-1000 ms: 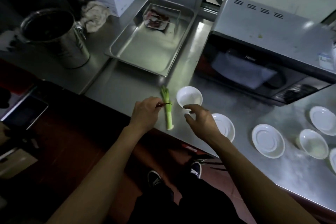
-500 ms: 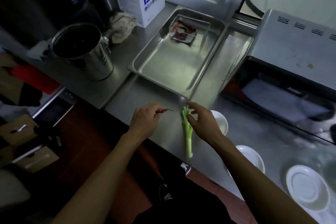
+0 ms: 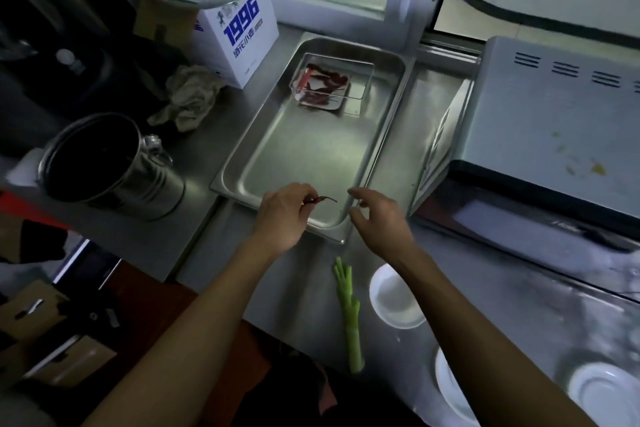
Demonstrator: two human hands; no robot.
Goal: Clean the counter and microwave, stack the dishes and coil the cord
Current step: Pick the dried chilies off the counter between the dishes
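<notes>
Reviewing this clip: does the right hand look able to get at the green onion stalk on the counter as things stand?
Probably yes. The right hand is empty with loose fingers over the steel tray's near corner, and the green onion stalk lies uncovered on the counter beside the forearm. Only the white bowl sits close, to its side.

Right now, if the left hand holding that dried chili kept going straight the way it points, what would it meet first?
The left hand points across the steel tray; probably the tray's right wall first, though depth is unclear. The chili hangs over its near corner.

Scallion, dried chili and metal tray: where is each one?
Scallion (image 3: 348, 315): head view, mid-stalk.
Dried chili (image 3: 322, 199): head view, its body beyond the left hand's fingers.
Metal tray (image 3: 304, 156): head view, bare floor.
</notes>
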